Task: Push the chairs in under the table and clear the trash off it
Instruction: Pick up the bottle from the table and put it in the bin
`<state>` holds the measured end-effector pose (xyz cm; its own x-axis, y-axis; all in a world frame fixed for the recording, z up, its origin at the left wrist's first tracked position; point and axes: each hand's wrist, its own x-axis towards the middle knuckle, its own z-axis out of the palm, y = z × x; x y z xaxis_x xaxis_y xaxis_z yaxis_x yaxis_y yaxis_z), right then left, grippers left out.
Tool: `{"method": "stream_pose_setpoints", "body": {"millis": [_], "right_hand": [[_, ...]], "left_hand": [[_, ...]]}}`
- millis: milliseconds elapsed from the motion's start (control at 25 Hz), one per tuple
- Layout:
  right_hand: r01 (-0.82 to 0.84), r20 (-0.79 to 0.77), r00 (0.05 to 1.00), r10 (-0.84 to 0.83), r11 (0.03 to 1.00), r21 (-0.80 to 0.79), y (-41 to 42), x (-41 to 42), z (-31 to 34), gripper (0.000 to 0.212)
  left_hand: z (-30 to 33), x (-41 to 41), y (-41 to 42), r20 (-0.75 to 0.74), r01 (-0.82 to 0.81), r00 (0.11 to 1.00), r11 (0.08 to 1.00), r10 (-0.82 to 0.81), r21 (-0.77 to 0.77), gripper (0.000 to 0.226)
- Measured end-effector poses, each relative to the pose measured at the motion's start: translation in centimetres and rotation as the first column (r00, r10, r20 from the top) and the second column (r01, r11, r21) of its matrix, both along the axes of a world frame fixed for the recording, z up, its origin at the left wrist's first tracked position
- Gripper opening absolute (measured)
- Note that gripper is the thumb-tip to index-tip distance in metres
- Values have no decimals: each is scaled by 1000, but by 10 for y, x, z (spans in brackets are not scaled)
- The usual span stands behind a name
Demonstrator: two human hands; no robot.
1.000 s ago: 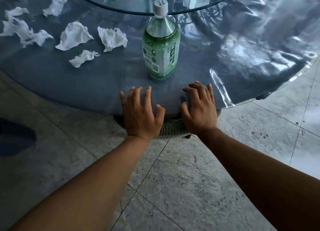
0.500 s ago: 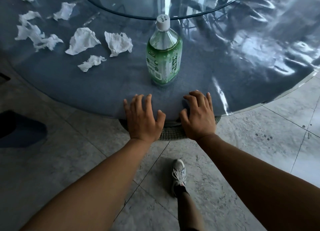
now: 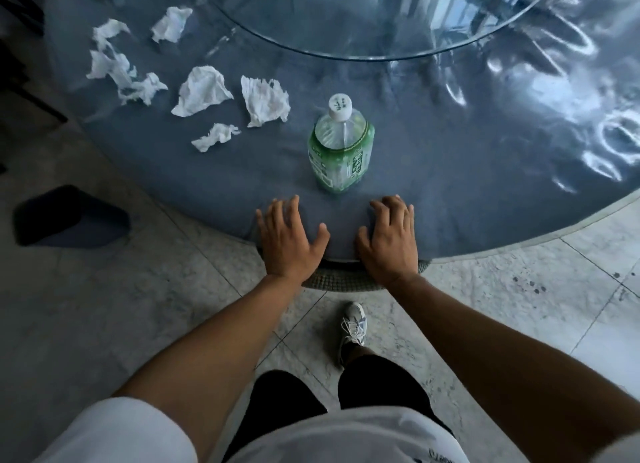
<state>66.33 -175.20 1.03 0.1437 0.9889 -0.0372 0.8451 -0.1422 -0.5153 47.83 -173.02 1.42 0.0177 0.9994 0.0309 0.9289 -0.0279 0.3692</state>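
A round table [image 3: 450,185] with a blue cloth under clear plastic fills the upper half of the head view. My left hand [image 3: 287,240] and my right hand [image 3: 389,240] lie at its near edge, fingers spread and loosely bent. Between and below them shows the woven top of a chair back [image 3: 341,279], mostly hidden under the table. A green-labelled plastic bottle [image 3: 341,150] with a white cap stands upright just beyond my hands. Several crumpled white tissues [image 3: 202,90] lie on the cloth to the left.
A round glass turntable [image 3: 381,22] covers the table's centre. A dark object [image 3: 69,216] sits on the tiled floor at the left. My foot in a white shoe [image 3: 353,327] stands on the tiles close to the chair.
The view has tilted down and closer to the table, so my legs, shoe and shirt now show. Both hands stay at the table edge over the chair back.
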Motion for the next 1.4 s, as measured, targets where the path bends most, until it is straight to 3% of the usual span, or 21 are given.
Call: {"method": "stream_pose_setpoints", "body": {"millis": [320, 440, 680, 1120, 1400], "right_hand": [[130, -313, 936, -158, 986, -108, 80, -2, 48, 77], [89, -351, 928, -125, 989, -116, 88, -9, 57, 79], [59, -339, 937, -86, 994, -88, 91, -40, 77, 65], [-177, -348, 921, 173, 984, 20, 122, -235, 111, 56], [-417, -324, 859, 395, 909, 2, 124, -394, 111, 52]], "left_hand": [[46, 9, 75, 372, 65, 928, 995, -31, -77, 92], [57, 12, 79, 433, 118, 899, 987, -58, -113, 93], [75, -19, 73, 482, 58, 876, 995, -14, -77, 79], [106, -215, 64, 595, -212, 784, 977, 176, -10, 86], [107, -364, 30, 646, -425, 692, 905, 323, 3, 87]]}}
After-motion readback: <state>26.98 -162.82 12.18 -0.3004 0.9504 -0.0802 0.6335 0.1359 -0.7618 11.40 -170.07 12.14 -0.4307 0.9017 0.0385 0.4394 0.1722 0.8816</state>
